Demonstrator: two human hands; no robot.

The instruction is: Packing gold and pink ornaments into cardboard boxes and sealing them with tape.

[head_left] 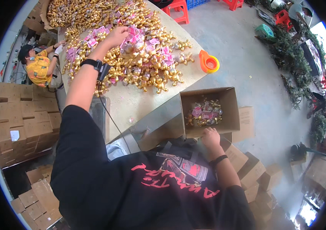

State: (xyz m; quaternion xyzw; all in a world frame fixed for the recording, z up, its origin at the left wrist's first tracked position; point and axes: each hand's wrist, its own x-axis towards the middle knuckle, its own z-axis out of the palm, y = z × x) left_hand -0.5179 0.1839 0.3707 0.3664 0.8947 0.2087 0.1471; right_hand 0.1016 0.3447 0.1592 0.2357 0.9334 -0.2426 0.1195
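Observation:
My left hand is stretched over a large heap of shiny gold figurines on the table. Its fingers are bent together at a cluster of pink paper tags; whatever lies between them is hidden. Beside my body, my right hand has its fingers curled at the near rim of an open cardboard box. Inside that box lie several gold and silvery figurines with pink tags. A black strap with a small device circles my left wrist, and a cable trails from it.
An orange and yellow tape dispenser sits at the table's right edge. Stacked cartons stand at left, with more boxes at lower right. Across the table works a person in yellow. Green artificial foliage lines the right.

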